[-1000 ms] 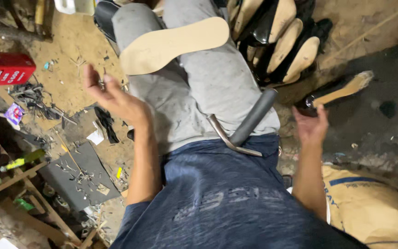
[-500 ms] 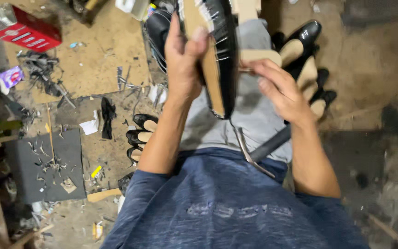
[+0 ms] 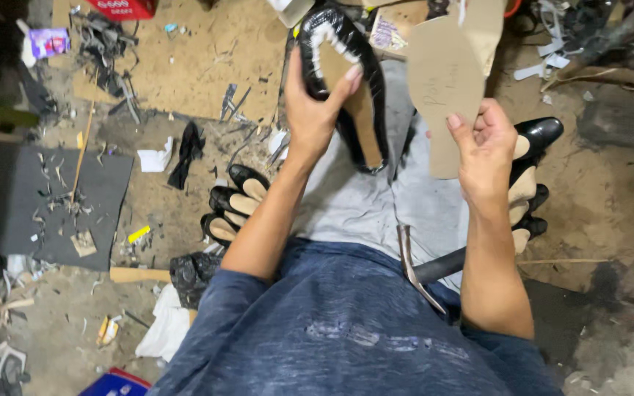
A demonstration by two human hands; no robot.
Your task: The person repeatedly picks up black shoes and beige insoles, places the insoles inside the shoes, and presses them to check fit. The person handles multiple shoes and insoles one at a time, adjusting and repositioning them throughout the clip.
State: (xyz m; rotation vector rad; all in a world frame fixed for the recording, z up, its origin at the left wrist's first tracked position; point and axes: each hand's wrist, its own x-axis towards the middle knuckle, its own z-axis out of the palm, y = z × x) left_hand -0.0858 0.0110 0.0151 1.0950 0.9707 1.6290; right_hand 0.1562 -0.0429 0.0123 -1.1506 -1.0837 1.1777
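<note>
Head view, looking down over the lap of a seated person in a blue shirt point(image 3: 354, 330) and grey trousers point(image 3: 361, 198).

Left hand point(image 3: 315, 110): raised above the lap, fingers curled closed around a black shoe upper point(image 3: 346, 81), sole side turned up. Thumb lies across the tan insole board set inside it; the glossy black edge is folded over the rim, with white lining showing near the toe.

Right hand point(image 3: 487, 150): closed on the lower end of a loose tan insole point(image 3: 445, 81), thumb on its face, remaining fingers behind. The insole stands roughly upright, just beside the shoe upper but not touching it.

Metal tool point(image 3: 423, 268) with dark handle and curved steel head rests on the lap between the forearms, held by neither hand.

Floor point(image 3: 185, 73): dirt, strewn with scraps. Three black shoes with tan insoles point(image 3: 232, 205) lie in a row left of the left forearm. More black shoes point(image 3: 533, 176) are stacked behind the right hand, partly hidden by it. Dark mat point(image 3: 53, 205) at far left, covered in trimmings. Black scrap point(image 3: 186, 150) and white paper scrap point(image 3: 157, 158) lie above the mat's right edge. Red box point(image 3: 122, 7) at the top edge.
</note>
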